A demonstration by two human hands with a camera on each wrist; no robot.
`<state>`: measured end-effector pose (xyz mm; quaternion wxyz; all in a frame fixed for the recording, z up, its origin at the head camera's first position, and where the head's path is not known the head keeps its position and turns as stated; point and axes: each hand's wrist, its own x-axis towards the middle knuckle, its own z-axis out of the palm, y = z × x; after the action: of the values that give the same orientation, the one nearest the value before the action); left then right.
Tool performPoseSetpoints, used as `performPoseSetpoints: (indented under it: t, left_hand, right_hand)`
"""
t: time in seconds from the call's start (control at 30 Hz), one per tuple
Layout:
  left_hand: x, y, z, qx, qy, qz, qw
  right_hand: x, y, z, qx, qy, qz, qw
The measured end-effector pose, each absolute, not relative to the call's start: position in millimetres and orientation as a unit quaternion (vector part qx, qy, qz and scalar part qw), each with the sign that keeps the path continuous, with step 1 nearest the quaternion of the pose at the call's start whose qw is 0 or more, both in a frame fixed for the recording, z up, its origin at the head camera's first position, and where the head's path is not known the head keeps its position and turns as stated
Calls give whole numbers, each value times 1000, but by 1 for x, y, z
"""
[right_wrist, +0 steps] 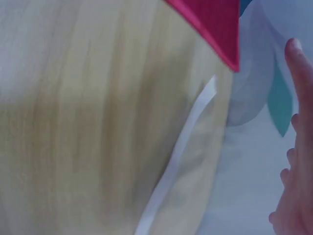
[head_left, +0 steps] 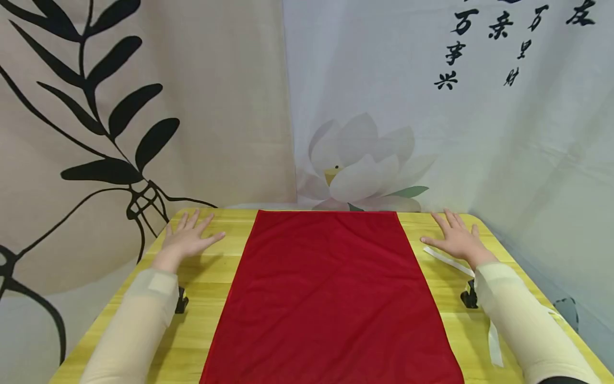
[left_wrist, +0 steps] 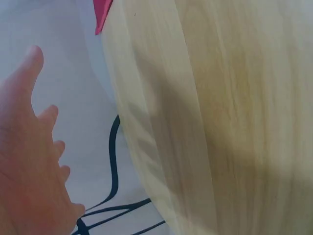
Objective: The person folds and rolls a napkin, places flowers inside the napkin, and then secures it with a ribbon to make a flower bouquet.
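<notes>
A red cloth (head_left: 331, 293) lies spread flat down the middle of the wooden table (head_left: 220, 240), its far edge at the table's back edge. To its left my left hand (head_left: 187, 240) hovers over the table with fingers spread, holding nothing; its shadow falls on the wood. On the other side my right hand (head_left: 458, 237) is held the same way, palm down with fingers spread. Close to the right hand a white strip (head_left: 448, 260) lies on the table. In the right wrist view the cloth's corner (right_wrist: 220, 39) shows beyond that strip (right_wrist: 176, 152).
Behind the table hangs a light curtain (head_left: 230, 106) printed with black leaves, a lotus and black characters. A second piece of white strip (head_left: 494, 344) shows beside the right sleeve (head_left: 527, 325). Small black devices (head_left: 470, 296) sit at both wrists.
</notes>
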<state>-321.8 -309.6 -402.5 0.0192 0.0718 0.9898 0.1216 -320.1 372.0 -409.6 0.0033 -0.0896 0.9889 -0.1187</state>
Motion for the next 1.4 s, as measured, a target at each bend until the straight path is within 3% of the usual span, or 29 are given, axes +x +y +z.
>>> performPoseSetpoints:
  t: [0.27,0.73,1.07,1.4]
  left_hand:
    - [-313,-292,-399,104,990,93,7]
    - [-259,-199,-384,257,962,87,-34]
    - [-209,-133,-381,396,914,81,-12]
    - [-164,-87,-393,492,870,31,23]
  right_hand:
    - [-290,353,-397,-140,983,-101,-62]
    - [-235,307,-397,-242,954,-131,-116]
    - [-201,289,-412,-279,937,-208,-28]
    - [-187,262,-409,-326,896,-290,76]
